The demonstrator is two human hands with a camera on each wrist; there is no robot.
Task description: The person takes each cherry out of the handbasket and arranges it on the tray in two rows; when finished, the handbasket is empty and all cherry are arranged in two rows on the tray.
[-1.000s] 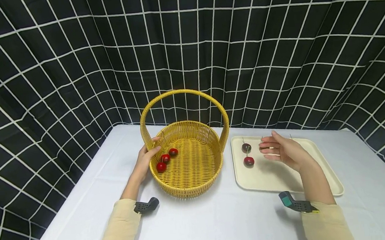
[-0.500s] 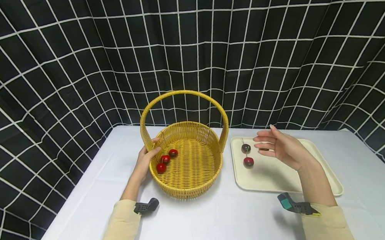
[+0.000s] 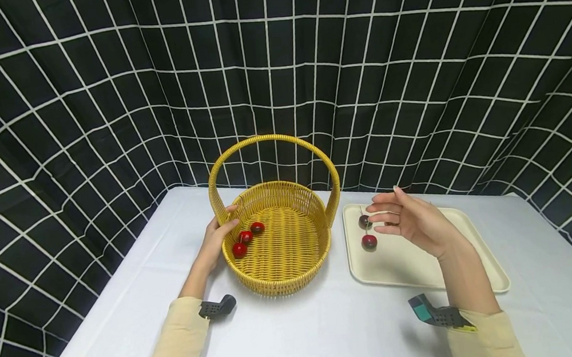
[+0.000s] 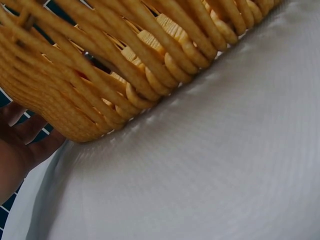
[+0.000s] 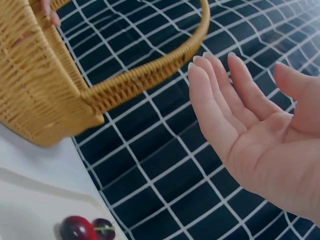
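My left hand [image 3: 213,240] grips the left rim of a yellow wicker basket [image 3: 275,286] beside the foot of its tall handle, thumb over the rim. The left wrist view shows some fingers [image 4: 42,145] against the woven outside. Several red cherries [image 3: 239,249] lie at the left inside the basket. My right hand [image 3: 416,220] hovers over a cream tray [image 3: 393,271], fingers relaxed and spread, palm bare in the right wrist view. Near its fingertips, on the tray's left part, lie a red cherry [image 3: 369,242] and a darker cherry [image 3: 364,222], partly covered by the fingers.
A white cloth [image 3: 311,337] covers the table. Behind and at both sides hangs a black curtain [image 3: 276,76] with a white grid. The basket's handle [image 3: 269,137] arches high, between my two hands. My right hand hides part of the tray.
My right hand has drifted left and slightly up over the tray, toward the two cherries. The left hand and the basket have stayed in place.
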